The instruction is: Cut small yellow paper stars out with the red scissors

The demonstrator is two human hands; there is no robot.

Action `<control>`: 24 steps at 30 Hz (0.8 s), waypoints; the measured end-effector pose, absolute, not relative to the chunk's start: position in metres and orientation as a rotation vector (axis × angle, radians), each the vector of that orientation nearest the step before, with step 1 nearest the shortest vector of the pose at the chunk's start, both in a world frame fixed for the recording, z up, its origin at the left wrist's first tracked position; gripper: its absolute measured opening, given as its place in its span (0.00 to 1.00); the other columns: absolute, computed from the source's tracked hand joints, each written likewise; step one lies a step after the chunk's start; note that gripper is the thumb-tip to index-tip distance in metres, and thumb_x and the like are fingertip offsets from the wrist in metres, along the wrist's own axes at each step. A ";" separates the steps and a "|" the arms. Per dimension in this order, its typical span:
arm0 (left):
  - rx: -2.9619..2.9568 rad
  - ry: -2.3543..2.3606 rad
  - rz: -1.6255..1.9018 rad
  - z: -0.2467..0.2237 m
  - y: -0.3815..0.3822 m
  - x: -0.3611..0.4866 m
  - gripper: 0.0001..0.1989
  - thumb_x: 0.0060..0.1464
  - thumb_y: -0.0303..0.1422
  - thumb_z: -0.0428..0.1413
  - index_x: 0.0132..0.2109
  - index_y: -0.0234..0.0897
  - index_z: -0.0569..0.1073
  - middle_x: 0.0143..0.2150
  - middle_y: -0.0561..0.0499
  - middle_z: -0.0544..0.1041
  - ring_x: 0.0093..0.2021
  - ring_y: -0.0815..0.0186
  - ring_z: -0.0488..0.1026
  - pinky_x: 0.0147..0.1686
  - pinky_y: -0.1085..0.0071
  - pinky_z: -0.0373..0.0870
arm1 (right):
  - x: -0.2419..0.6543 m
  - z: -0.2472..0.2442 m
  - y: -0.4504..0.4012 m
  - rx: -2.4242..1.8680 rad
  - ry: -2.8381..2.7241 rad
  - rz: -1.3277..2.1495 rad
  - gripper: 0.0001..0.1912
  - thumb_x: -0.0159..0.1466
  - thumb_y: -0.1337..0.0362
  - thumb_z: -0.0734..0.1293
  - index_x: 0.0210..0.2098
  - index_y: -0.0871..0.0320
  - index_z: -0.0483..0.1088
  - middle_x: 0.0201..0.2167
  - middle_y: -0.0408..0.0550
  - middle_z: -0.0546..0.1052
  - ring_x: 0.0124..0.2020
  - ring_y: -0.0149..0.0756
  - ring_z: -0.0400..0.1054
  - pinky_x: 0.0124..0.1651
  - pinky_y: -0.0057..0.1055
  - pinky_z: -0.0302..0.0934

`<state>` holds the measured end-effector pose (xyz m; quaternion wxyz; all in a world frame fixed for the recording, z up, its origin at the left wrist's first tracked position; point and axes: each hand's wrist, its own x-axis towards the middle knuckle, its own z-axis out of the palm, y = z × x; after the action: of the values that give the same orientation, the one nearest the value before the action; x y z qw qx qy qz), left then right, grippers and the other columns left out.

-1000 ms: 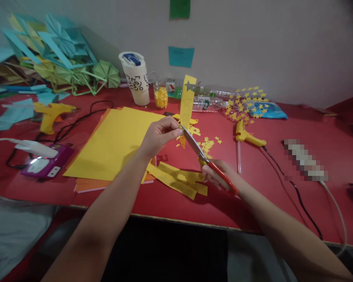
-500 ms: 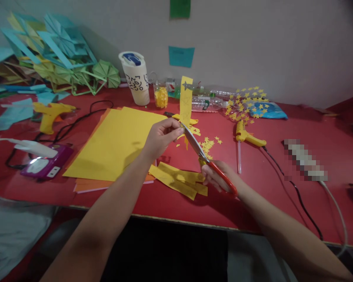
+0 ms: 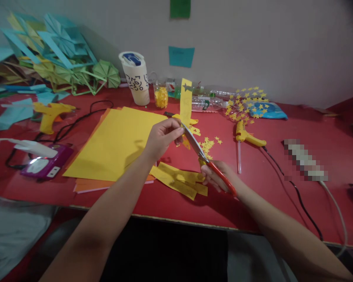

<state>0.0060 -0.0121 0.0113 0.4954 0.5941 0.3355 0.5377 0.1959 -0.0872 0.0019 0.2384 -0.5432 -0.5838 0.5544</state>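
Note:
My left hand (image 3: 166, 135) pinches the lower end of an upright yellow paper strip (image 3: 186, 102), which has a star-shaped hole near its top. Red-handled scissors (image 3: 204, 158) are in my right hand (image 3: 219, 176), their blades pointing up and left with the tips at the strip, beside my left fingertips. Just left of my right hand lie several cut yellow strips (image 3: 176, 180). Small yellow paper stars (image 3: 207, 145) form a loose pile beyond the scissors. Yellow scraps (image 3: 194, 130) lie behind my left fingers, partly hidden.
Yellow sheets (image 3: 114, 145) lie over orange ones at left. A white tumbler (image 3: 137, 80), a cup of yellow pieces (image 3: 161, 97) and plastic bottles (image 3: 207, 103) stand or lie at the back. Glue guns rest left (image 3: 50, 113) and right (image 3: 248, 137); a purple socket block (image 3: 47, 160) sits left.
The yellow strip has dropped slightly and turned a little. Both hands stay almost in place, and the yellow piece below my left fingertips has shifted.

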 end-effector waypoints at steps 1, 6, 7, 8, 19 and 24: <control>1.420 0.793 1.313 0.011 -0.012 0.006 0.07 0.46 0.30 0.56 0.24 0.35 0.67 0.24 0.54 0.70 0.21 0.76 0.68 0.23 0.76 0.67 | 0.196 0.002 -0.087 -1.487 -1.600 1.521 0.25 0.51 0.41 0.66 0.19 0.55 0.57 0.09 0.31 0.56 0.09 0.24 0.53 0.23 0.30 0.65; 1.411 0.788 1.318 0.009 -0.011 0.006 0.06 0.46 0.30 0.57 0.25 0.35 0.68 0.25 0.55 0.70 0.25 0.75 0.69 0.28 0.75 0.70 | 0.195 0.004 -0.088 -1.527 -1.586 1.505 0.25 0.51 0.41 0.67 0.20 0.55 0.57 0.09 0.32 0.56 0.10 0.25 0.56 0.20 0.27 0.61; 1.412 0.785 1.316 0.009 -0.010 0.006 0.06 0.46 0.30 0.57 0.25 0.35 0.68 0.25 0.55 0.70 0.25 0.75 0.69 0.28 0.75 0.69 | 0.195 0.005 -0.088 -1.527 -1.580 1.504 0.25 0.51 0.41 0.67 0.20 0.55 0.58 0.10 0.33 0.57 0.10 0.25 0.55 0.18 0.26 0.59; 1.411 0.780 1.314 0.009 -0.010 0.006 0.06 0.46 0.30 0.57 0.25 0.35 0.68 0.24 0.55 0.70 0.24 0.75 0.69 0.28 0.75 0.69 | 0.195 0.005 -0.088 -1.524 -1.574 1.504 0.25 0.50 0.41 0.67 0.20 0.55 0.58 0.10 0.34 0.58 0.10 0.24 0.55 0.17 0.26 0.57; 1.403 0.789 1.307 0.005 -0.007 0.003 0.06 0.47 0.30 0.56 0.25 0.35 0.69 0.21 0.56 0.68 0.22 0.76 0.66 0.25 0.76 0.66 | 0.200 -0.005 -0.085 -1.458 -1.564 1.426 0.23 0.52 0.44 0.68 0.19 0.56 0.60 0.07 0.33 0.56 0.09 0.23 0.52 0.18 0.27 0.59; 1.450 0.819 1.152 0.010 -0.012 0.005 0.07 0.48 0.31 0.56 0.25 0.35 0.69 0.20 0.56 0.67 0.22 0.76 0.65 0.26 0.76 0.65 | 0.201 -0.005 -0.083 -1.451 -1.431 1.363 0.21 0.51 0.45 0.69 0.21 0.55 0.61 0.05 0.30 0.56 0.08 0.24 0.52 0.30 0.34 0.67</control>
<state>0.0048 -0.0116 0.0098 0.5298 0.6073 0.3432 0.4824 0.2006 -0.0832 -0.0053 0.3381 -0.5568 -0.5495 0.5232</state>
